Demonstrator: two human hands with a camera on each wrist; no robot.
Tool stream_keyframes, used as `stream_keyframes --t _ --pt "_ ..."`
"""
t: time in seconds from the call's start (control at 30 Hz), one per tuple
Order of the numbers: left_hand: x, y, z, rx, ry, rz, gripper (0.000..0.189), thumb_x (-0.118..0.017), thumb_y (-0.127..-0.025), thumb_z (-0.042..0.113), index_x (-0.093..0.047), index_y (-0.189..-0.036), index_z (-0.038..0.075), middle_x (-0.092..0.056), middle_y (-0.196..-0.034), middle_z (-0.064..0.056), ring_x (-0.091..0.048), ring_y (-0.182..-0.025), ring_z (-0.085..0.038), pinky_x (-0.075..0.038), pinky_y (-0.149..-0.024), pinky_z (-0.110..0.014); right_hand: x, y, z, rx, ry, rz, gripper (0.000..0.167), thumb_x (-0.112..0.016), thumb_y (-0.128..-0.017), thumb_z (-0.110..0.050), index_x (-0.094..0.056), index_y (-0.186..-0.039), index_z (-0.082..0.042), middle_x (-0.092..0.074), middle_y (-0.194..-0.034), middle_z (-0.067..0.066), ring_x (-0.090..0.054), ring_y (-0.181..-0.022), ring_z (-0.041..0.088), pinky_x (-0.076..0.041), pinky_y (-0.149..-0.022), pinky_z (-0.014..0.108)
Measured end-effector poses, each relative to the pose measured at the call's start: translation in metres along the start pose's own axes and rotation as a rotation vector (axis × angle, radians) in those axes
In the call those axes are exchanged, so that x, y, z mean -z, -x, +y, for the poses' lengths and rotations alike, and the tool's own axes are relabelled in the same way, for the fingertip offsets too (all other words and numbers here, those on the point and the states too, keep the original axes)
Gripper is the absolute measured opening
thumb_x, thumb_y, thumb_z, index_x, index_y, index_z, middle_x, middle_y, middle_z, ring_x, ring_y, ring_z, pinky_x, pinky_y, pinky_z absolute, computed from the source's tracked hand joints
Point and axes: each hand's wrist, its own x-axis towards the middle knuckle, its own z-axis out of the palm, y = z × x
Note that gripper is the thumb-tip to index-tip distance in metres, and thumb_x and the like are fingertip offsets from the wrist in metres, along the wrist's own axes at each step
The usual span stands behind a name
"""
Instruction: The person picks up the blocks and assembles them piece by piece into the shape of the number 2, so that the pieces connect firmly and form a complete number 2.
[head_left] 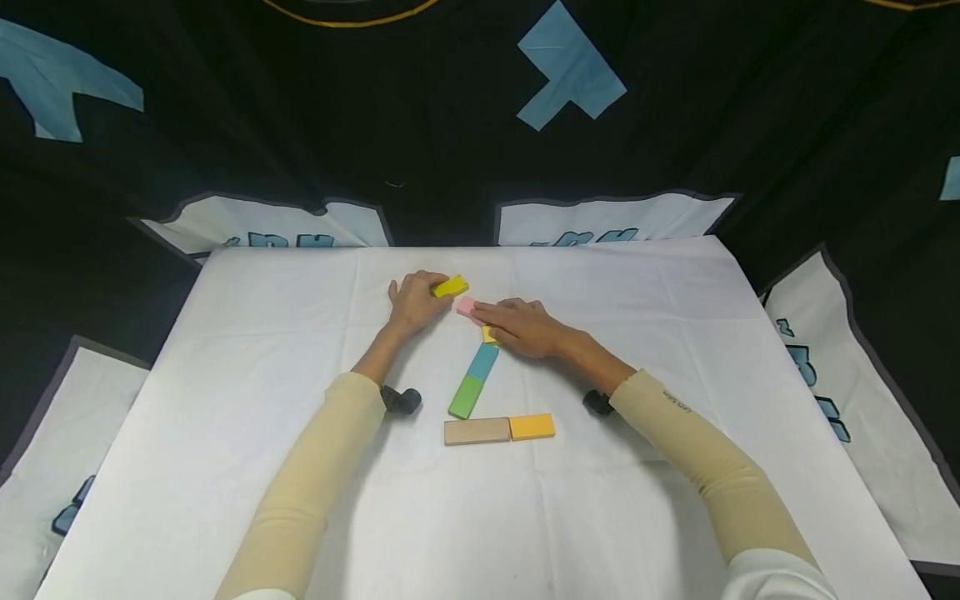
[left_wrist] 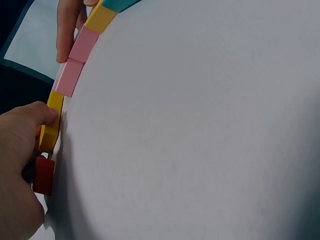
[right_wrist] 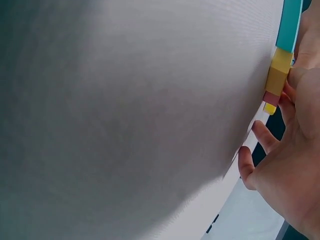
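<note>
My left hand (head_left: 417, 302) pinches a bright yellow block (head_left: 451, 286) between thumb and fingers, at the far end of a line of blocks. Close under that palm, the left wrist view shows a red block (left_wrist: 44, 175). Pink blocks (left_wrist: 70, 77) adjoin the yellow one, two of them in the left wrist view. With extended fingers my right hand (head_left: 525, 327) touches the pink part, its thumb side beside an orange-yellow block (head_left: 489, 335) that it partly covers. A teal block (head_left: 483, 361) and a green block (head_left: 467, 397) continue the line nearer to me.
A tan block (head_left: 476, 431) and an orange block (head_left: 532, 427) lie end to end in front of the line's near end. White cloth covers the table (head_left: 645, 533). A dark curtain (head_left: 450, 142) with light blue patches hangs behind the far edge.
</note>
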Motion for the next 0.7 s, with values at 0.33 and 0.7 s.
stream_keyframes --t 0.33,0.7 --pt "0.008 0.005 -0.004 -0.053 0.009 -0.026 0.042 -0.066 -0.094 0.018 -0.062 -0.134 0.005 -0.057 -0.136 -0.015 -0.043 -0.131 -0.033 -0.006 -0.113 -0.064 0.0 -0.001 0.001 0.013 0.003 0.008 0.053 -0.038 -0.108 -0.037 -0.024 -0.159 -0.033 -0.023 -0.163 -0.011 -0.033 -0.139 0.026 -0.031 -0.097 0.048" --pt "0.01 0.007 -0.015 -0.124 -0.003 -0.065 0.039 -0.064 -0.093 0.013 -0.063 -0.132 0.005 -0.058 -0.134 -0.015 -0.043 -0.128 -0.033 -0.01 -0.113 -0.06 0.0 0.0 0.002 0.017 -0.006 0.013 0.053 -0.038 -0.108 -0.036 -0.024 -0.159 -0.034 -0.023 -0.162 -0.012 -0.034 -0.138 0.028 -0.031 -0.098 0.049"
